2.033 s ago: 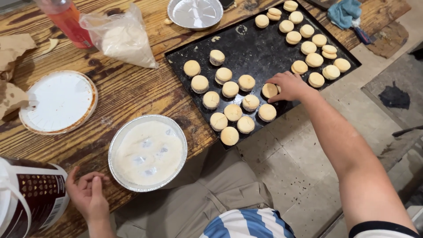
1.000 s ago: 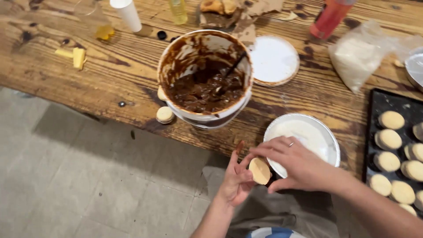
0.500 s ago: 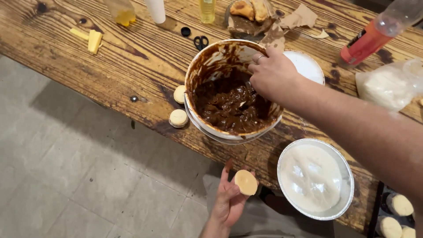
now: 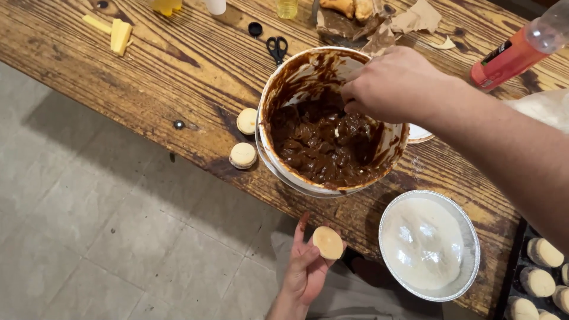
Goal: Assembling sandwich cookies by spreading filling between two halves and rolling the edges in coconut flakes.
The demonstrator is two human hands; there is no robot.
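- Two small round pale sandwich biscuits (image 4: pixel 243 138) lie on the worn wooden counter (image 4: pixel 148 77), touching the left side of the tub.
- The left hand (image 4: pixel 305 266) is held below the counter edge, fingers pinched on a round pale biscuit disc (image 4: pixel 328 242), flat face up.
- The big white plastic tub of dark brown paste (image 4: pixel 329 127) stands up and slightly right of that disc.
- The right hand (image 4: pixel 388 83) reaches in over the tub's far rim, fingers curled together; what they grip is hidden.
- A round foil dish of white powder (image 4: pixel 428 244) sits right of the disc.

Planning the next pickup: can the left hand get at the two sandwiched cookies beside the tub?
Probably not freely: the left hand already holds a cookie, though nothing blocks the two sandwiched cookies.
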